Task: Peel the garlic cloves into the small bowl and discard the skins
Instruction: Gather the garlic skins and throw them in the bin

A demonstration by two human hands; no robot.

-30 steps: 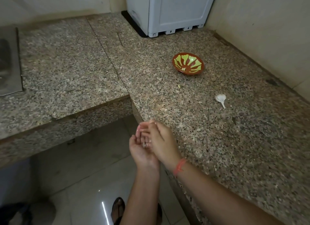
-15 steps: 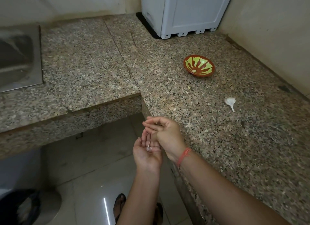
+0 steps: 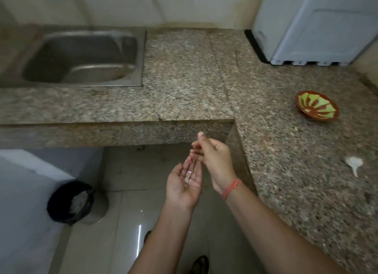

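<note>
My left hand [image 3: 183, 186] is held palm up over the floor, and pale garlic skins [image 3: 188, 176] lie on its straight fingers. My right hand [image 3: 212, 156], with an orange thread on the wrist, hovers just above it, fingers straight and loosely together, holding nothing I can see. The small red and green bowl [image 3: 316, 108] stands on the granite counter [image 3: 286, 151] at the right. A white garlic piece with a stem [image 3: 353, 164] lies on the counter nearer to me.
A black bin [image 3: 70, 202] with a liner stands on the tiled floor at the lower left. A steel sink [image 3: 81, 57] is set in the counter at the back left. A white appliance [image 3: 315, 24] sits in the back right corner.
The view has swung left, bringing the sink and bin into sight. My hands have drawn apart; the left palm now lies flat with the skins on it, off the counter edge.
</note>
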